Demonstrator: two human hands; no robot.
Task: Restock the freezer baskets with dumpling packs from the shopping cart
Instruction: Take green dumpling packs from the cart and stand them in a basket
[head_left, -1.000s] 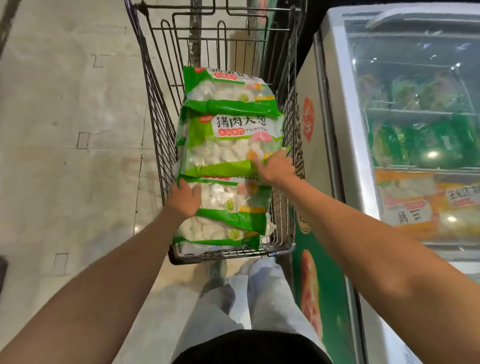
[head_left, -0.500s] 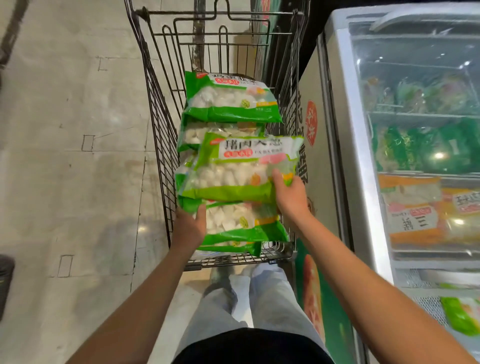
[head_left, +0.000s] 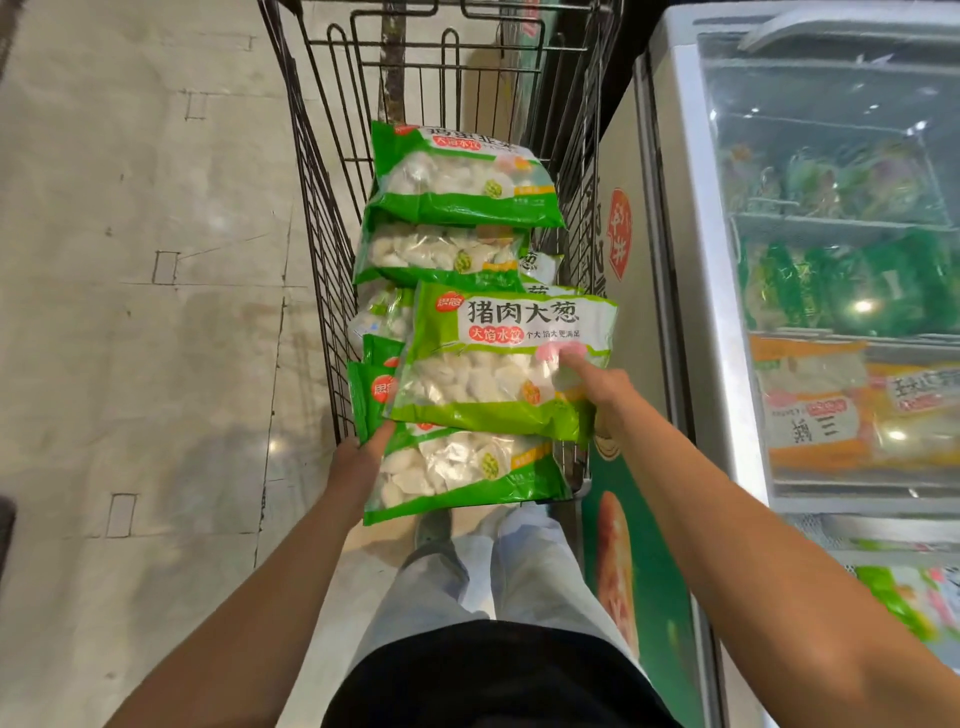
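A wire shopping cart (head_left: 317, 171) stands ahead of me with several green dumpling packs stacked inside. My right hand (head_left: 597, 389) grips the right edge of the top dumpling pack (head_left: 498, 364), thumb on its face, and holds it lifted above the cart's near end. My left hand (head_left: 358, 457) grips the left edge of a second dumpling pack (head_left: 462, 473), which hangs just below the first and juts out over the cart's near rim. Two more packs (head_left: 457, 176) lie further back in the cart. The chest freezer (head_left: 691, 260) stands to the right.
Under the freezer's glass lid (head_left: 831, 156) lie green packs and orange packs (head_left: 841, 405) in wire baskets. A further green pack (head_left: 893, 597) shows lower right. Pale tiled floor (head_left: 130, 312) stretches left of the cart. My legs stand just behind the cart.
Both hands have lifted and drawn their packs toward me. The top pack has moved right and nearer; the lower pack has come up out of the cart's near end.
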